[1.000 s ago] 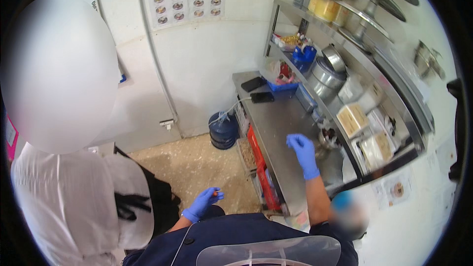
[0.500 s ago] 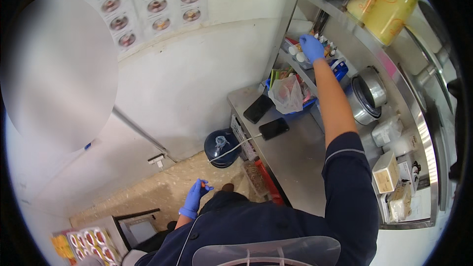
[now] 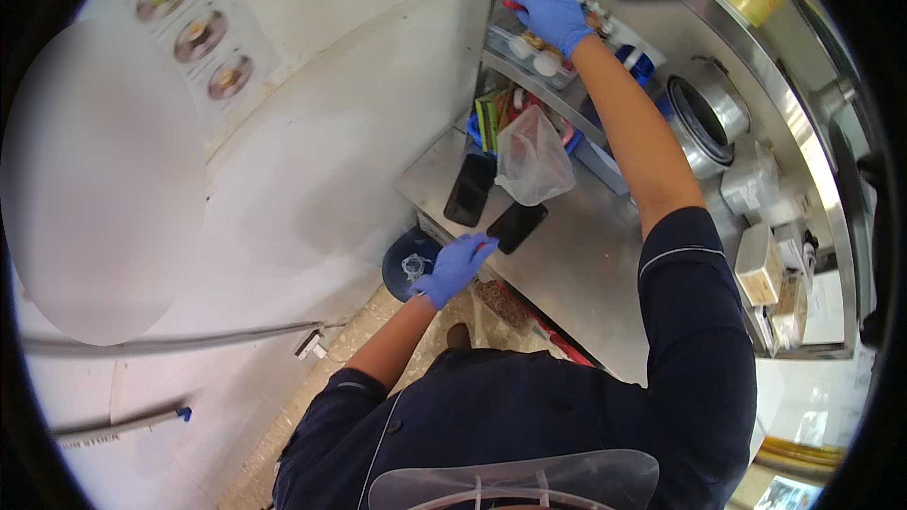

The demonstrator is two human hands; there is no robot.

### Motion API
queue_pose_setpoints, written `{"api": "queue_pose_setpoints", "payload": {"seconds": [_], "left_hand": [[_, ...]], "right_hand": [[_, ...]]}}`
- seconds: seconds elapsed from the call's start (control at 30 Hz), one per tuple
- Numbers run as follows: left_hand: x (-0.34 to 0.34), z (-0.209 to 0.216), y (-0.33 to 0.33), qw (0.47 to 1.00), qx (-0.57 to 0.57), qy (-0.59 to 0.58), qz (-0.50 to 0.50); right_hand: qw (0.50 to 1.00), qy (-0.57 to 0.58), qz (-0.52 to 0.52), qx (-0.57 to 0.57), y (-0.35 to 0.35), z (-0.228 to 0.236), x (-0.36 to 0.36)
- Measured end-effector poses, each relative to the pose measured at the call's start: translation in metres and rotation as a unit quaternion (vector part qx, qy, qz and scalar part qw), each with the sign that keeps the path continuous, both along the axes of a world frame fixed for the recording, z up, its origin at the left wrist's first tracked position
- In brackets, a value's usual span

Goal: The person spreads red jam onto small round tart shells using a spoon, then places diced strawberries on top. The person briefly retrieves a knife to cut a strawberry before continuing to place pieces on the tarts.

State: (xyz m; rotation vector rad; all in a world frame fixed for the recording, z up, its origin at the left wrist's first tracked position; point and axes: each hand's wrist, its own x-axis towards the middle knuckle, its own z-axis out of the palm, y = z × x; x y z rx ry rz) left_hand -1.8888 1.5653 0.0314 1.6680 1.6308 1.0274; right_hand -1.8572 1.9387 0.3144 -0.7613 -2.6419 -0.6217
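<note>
My right hand [image 3: 556,19], in a blue glove, reaches over a clear plastic bin [image 3: 524,55] on the upper metal shelf. Its fingers are closed on a small red item [image 3: 515,6], whose kind I cannot make out. White-capped containers [image 3: 547,63] and several small bottles [image 3: 595,19] stand about it. Also gloved in blue, my left hand [image 3: 455,269] is closed above the near end of the steel counter, beside a black phone [image 3: 518,226]. A bit of orange-red [image 3: 483,246] shows at its fingertips, mostly hidden.
A second phone [image 3: 470,191] lies on the steel counter [image 3: 576,269] near a clear plastic bag [image 3: 535,159]. Metal pots [image 3: 701,123] and boxes [image 3: 760,263] sit along the shelf to the right. A dark blue water bottle [image 3: 411,264] stands on the floor.
My left hand has risen from low beside my body to the counter's edge. My right hand now shows a red item in its fingers. The view has turned.
</note>
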Motion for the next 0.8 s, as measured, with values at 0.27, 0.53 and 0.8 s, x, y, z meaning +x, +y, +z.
{"api": "queue_pose_setpoints", "payload": {"seconds": [0.27,0.53,0.8], "left_hand": [[0.037,-0.038,0.060,0.967,0.047,0.248,-0.045],[0.052,-0.037,0.072,0.963,0.046,0.250,-0.092],[0.114,-0.072,0.088,0.961,0.066,0.182,-0.199]], "right_hand": [[0.943,0.317,0.068,-0.075,-0.140,0.048,0.124],[0.931,0.361,0.036,-0.039,-0.242,0.046,0.244],[0.790,0.595,-0.109,-0.094,-0.344,-0.001,0.349]]}}
